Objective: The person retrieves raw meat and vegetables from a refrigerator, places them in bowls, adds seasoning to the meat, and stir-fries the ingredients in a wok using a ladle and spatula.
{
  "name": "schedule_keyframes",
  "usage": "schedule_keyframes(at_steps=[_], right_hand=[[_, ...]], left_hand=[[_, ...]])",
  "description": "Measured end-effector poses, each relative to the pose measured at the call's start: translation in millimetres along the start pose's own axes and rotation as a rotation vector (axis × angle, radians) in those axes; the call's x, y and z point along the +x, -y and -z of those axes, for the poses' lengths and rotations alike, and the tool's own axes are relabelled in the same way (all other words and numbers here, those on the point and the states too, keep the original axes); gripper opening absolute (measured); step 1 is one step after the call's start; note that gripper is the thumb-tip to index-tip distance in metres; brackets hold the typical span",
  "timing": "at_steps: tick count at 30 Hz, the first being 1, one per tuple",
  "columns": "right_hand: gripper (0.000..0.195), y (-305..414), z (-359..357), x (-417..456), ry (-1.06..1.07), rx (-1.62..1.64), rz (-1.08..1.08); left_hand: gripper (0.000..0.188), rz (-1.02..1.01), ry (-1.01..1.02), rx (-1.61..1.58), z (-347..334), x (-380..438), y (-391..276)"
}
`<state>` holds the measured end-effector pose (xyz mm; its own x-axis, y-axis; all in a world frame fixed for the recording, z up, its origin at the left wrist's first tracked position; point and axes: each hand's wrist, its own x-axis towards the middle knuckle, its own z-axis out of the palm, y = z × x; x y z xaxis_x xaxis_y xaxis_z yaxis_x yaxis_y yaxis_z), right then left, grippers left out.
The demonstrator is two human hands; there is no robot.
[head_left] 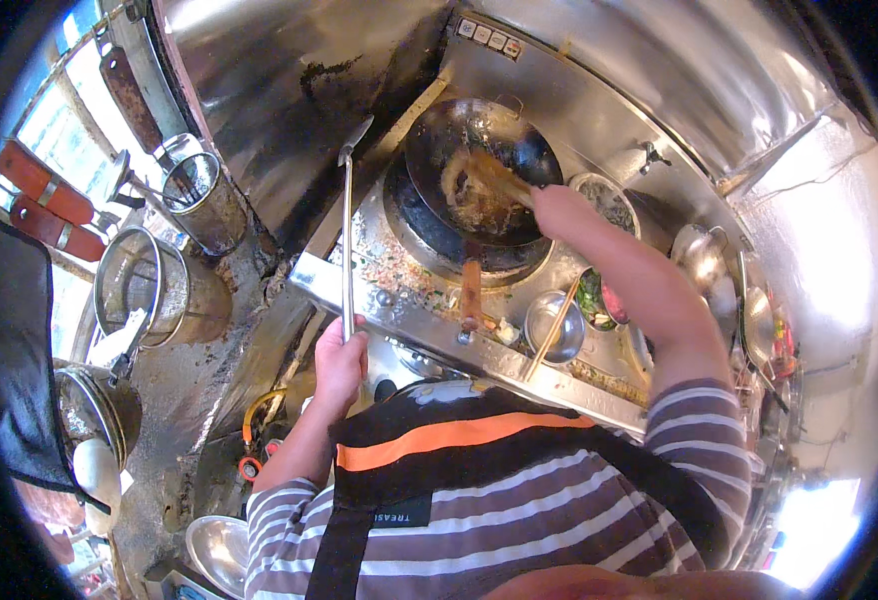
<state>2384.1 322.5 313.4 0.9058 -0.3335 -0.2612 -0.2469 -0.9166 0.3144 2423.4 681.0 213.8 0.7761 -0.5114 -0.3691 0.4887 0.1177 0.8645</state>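
Observation:
My right hand (559, 213) is closed around the handle of a bamboo wok brush (495, 176), whose bristle end rests inside a dark wok (536, 150). The wok sits tilted on the round stove burner (409, 232), and its wooden handle (471, 289) points towards me. Some liquid or wet residue glistens under the brush. In my left hand (340, 360) is the long metal handle of a wok spatula or ladle (347, 240), held upright at the left of the stove, its head away from me near the dark metal wall.
Food scraps lie on the stove top (401, 274). Right of the wok stand a round strainer or bowl (605, 202), a metal bowl (553, 328) with chopsticks (559, 322) across it, and a bowl of greens (596, 300). Wire baskets (202, 300) and a utensil holder (217, 217) stand left.

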Motion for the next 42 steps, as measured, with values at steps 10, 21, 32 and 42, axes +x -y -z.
schedule_keyframes(at_steps=[10, 21, 32, 42], right_hand=[[0.025, 11.3, 2.2, -18.2, -0.099, 0.029, -0.002], [0.035, -29.4, -35.4, -25.2, -0.026, 0.107, -0.097], [0.054, -40.7, -35.8, -33.3, 0.070, 0.002, 0.023], [0.049, -28.2, -51.4, -51.0, 0.056, 0.116, 0.241]], left_hand=[[0.016, -0.042, 0.026, -0.046, -0.3, 1.8, -8.0], [0.016, 0.007, 0.039, -0.031, -3.0, 0.9, -9.5], [0.016, 0.006, 0.003, -0.038, -8.8, -1.8, -6.7], [0.015, -0.012, 0.012, -0.060, -6.6, -7.5, -4.9]])
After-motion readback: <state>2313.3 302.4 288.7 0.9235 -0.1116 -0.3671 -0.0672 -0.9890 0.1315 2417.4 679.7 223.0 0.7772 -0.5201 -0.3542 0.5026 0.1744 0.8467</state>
